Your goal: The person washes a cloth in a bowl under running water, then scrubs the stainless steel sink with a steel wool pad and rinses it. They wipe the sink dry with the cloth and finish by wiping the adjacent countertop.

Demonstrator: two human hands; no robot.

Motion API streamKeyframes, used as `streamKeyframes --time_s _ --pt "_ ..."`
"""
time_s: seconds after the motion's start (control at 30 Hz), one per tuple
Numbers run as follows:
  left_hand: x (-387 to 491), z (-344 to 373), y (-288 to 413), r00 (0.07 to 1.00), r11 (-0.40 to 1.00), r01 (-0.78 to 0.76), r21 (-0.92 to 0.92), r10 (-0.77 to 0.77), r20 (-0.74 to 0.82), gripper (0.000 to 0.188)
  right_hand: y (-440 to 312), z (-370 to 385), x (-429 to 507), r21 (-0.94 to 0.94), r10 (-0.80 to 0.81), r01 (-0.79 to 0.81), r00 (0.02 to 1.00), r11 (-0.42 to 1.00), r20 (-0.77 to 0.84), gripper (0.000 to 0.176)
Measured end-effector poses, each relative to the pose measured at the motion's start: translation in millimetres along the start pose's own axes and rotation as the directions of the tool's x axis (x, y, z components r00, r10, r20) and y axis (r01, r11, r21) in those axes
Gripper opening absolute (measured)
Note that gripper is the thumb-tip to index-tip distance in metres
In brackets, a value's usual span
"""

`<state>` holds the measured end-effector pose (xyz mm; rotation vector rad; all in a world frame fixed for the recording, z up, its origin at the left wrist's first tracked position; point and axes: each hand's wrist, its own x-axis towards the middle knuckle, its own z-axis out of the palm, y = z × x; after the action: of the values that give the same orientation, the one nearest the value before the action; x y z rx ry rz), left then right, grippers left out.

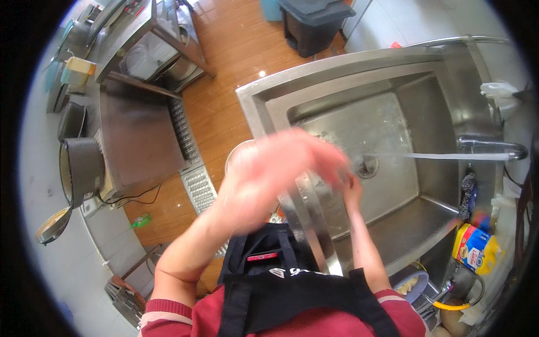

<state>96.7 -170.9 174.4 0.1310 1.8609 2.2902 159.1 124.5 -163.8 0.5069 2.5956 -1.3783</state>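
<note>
My left hand [290, 158] is raised above the near edge of a stainless steel sink [269, 84], strongly blurred by motion. Its fingers bend down towards my right hand [353, 191], which is low over the basin. The left fingertips overlap the right hand, so whether either holds something is hidden. From a curved metal faucet [520, 151] a water stream [454, 156] runs towards the drain [367, 167], just beyond my right hand. Behind my left hand, part of a pale round rim [236, 153] shows; the rest is covered.
A yellow jug [476, 248] with a printed label stands right of the sink, near a dark scrubber [466, 189]. A lilac bowl [414, 286] sits below it. Grey bins [316, 25] stand on the floor beyond. To the left are a dark pot [82, 168] and a metal shelf unit [143, 38].
</note>
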Motion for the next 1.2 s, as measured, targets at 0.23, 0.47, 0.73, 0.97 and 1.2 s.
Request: streamKeyframes --time_s 0.23,0.47,0.73,0.97,1.2 --pt "-22 90 55 0.750 0.398 -0.507 -0.764 0.641 -0.164 0.055 -10 41 -39 0.145 0.280 -0.321 0.927 0.936 0.248 0.021" --pt "-47 96 67 0.940 0.483 -0.184 -0.856 0.341 -0.009 0.051 6 56 -27 0.210 0.333 -0.388 0.908 0.897 0.256 0.017" --pt "-46 112 55 0.951 0.489 -0.173 -0.855 0.308 -0.017 0.045 13 60 -24 0.272 0.411 -0.461 0.884 0.845 0.221 0.016" --pt "-52 110 74 1.000 0.567 -0.027 -0.823 0.013 -0.024 0.039 48 69 -25 0.241 0.411 -0.460 0.883 0.855 0.225 0.016" --pt "-43 106 61 0.986 0.618 -0.115 -0.778 0.169 -0.012 0.034 70 79 -11 -0.121 0.284 -0.266 0.943 0.956 0.171 0.018"
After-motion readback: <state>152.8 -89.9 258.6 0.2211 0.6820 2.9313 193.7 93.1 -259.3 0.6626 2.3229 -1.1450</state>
